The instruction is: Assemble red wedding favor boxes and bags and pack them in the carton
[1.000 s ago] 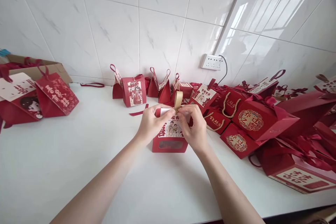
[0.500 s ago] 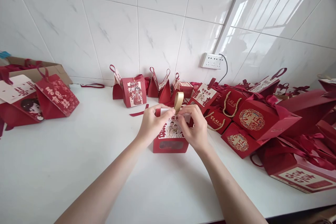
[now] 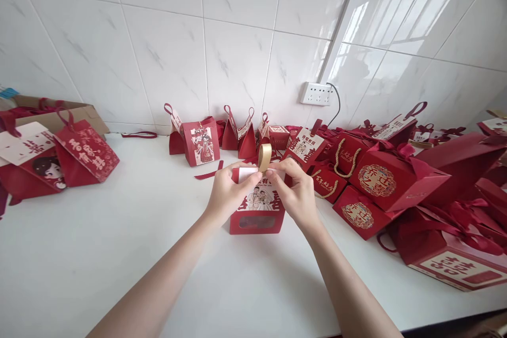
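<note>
A red gift box [image 3: 259, 220] with an oval window and a printed couple on a white panel stands upright on the white table in front of me. A gold ribbon loop [image 3: 264, 158] rises from its top edge. My left hand [image 3: 232, 188] pinches the top edge from the left, thumb at the foot of the loop. On the other side my right hand [image 3: 293, 188] is closed at the same top edge, thumb and fingertips close to the ribbon. The fingers partly hide the top seam.
Several red gift boxes [image 3: 380, 177] are heaped on the right. Others [image 3: 201, 142] line the tiled wall, and more [image 3: 87, 153] stand at left before a brown carton [image 3: 93, 116]. A loose ribbon [image 3: 208, 173] lies behind my left hand. A power strip [image 3: 317, 93] is on the wall.
The view has shifted slightly. Both hands stay at the top of the box, and the thumbs press a little differently around the gold loop, which has turned slightly.
</note>
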Tool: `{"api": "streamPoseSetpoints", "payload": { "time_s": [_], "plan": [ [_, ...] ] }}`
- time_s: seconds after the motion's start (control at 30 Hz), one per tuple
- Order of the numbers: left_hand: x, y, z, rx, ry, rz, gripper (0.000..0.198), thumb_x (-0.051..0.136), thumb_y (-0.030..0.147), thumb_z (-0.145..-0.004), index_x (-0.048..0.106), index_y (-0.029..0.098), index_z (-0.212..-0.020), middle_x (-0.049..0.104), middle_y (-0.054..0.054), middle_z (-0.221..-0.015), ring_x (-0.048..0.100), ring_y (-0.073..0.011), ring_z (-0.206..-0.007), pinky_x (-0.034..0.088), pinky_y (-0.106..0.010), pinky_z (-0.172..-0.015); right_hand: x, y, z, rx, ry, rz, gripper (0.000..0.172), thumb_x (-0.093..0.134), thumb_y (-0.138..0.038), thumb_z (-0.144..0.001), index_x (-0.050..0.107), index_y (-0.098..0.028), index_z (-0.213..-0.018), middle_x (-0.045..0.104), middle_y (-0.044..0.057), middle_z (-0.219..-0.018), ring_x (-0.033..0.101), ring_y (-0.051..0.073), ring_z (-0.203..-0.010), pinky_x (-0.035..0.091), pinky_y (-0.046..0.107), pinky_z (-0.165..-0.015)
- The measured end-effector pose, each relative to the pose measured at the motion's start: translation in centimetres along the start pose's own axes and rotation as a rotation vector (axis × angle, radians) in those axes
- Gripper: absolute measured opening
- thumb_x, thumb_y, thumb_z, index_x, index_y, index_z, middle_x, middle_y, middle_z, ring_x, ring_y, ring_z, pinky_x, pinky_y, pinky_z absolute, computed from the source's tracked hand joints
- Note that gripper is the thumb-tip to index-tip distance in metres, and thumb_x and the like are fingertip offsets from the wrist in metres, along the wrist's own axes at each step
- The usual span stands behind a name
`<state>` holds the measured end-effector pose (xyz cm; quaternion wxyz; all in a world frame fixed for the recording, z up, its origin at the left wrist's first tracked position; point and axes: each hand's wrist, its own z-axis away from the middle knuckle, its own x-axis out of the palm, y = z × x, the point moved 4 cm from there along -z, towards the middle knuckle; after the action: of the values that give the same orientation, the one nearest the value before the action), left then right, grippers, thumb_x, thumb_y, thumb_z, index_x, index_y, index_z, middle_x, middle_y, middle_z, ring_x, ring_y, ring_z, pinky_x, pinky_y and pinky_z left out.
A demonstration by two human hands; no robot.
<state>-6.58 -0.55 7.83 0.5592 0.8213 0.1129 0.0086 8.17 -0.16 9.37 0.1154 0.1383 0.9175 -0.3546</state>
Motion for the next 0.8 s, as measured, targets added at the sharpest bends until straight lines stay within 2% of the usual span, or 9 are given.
{"api": "streamPoseSetpoints", "payload": {
  "time_s": [0.13,0.43,0.6,0.7,0.73,0.8],
  "plan": [
    [0.1,-0.1,0.1,-0.012,0.024,-0.009,0.025,0.067,0.042,-0.068,0.064,0.017,-0.068,0.053,0.004,-0.052,0.046,-0.0093,-0.049,0.037,-0.019,-0.045,-0.1,0.1,-0.2,0.017,-0.035,-0.042,0.01,0.055,-0.022,-0.083,0.065,-0.022,-0.081,0.061,0.0,-0.077,0.056,0.015,-0.074,0.046,0.028,-0.068],
    [0.1,-0.2,0.2,-0.054,0.055,0.01,0.023,0.067,0.039,-0.068,0.066,0.017,-0.07,0.052,0.004,-0.05,0.045,-0.0092,-0.047,0.036,-0.019,-0.044,0.1,0.0,-0.6,-0.014,-0.093,-0.061,0.01,0.054,-0.024,-0.083,0.061,-0.02,-0.078,0.062,0.001,-0.078,0.057,0.015,-0.075,0.046,0.028,-0.069],
    [0.1,-0.2,0.2,-0.041,0.041,0.013,0.023,0.068,0.039,-0.067,0.066,0.018,-0.075,0.058,0.003,-0.055,0.05,-0.0103,-0.051,0.039,-0.02,-0.047,0.2,0.0,-0.2,0.042,-0.08,-0.069,0.01,0.055,-0.025,-0.082,0.063,-0.02,-0.078,0.062,-0.001,-0.073,0.056,0.014,-0.068,0.045,0.026,-0.064],
    [0.2,-0.2,0.2,-0.033,0.034,0.019,0.022,0.069,0.036,-0.066,0.065,0.018,-0.077,0.065,0.001,-0.064,0.057,-0.013,-0.058,0.044,-0.021,-0.051,0.2,0.2,-0.5,0.076,-0.075,-0.093,0.016,0.057,-0.032,-0.082,0.064,-0.02,-0.074,0.064,0.0,-0.072,0.059,0.015,-0.069,0.047,0.028,-0.065],
    [0.2,-0.1,0.2,-0.029,0.029,0.021,0.02,0.069,0.035,-0.066,0.066,0.018,-0.077,0.066,0.001,-0.066,0.059,-0.0139,-0.06,0.045,-0.022,-0.052,0.1,0.2,-0.7,0.082,-0.08,-0.111,0.017,0.058,-0.035,-0.082,0.065,-0.02,-0.076,0.065,0.001,-0.074,0.06,0.015,-0.071,0.049,0.029,-0.067],
    [0.2,0.1,0.1,-0.017,0.02,0.017,0.018,0.069,0.033,-0.066,0.066,0.018,-0.076,0.067,0.0,-0.069,0.061,-0.015,-0.063,0.046,-0.023,-0.053,-0.1,0.2,-1.6,0.08,-0.091,-0.174,0.019,0.061,-0.036,-0.08,0.065,-0.021,-0.09,0.068,0.002,-0.084,0.063,0.017,-0.079,0.052,0.032,-0.073]
  ]
}}
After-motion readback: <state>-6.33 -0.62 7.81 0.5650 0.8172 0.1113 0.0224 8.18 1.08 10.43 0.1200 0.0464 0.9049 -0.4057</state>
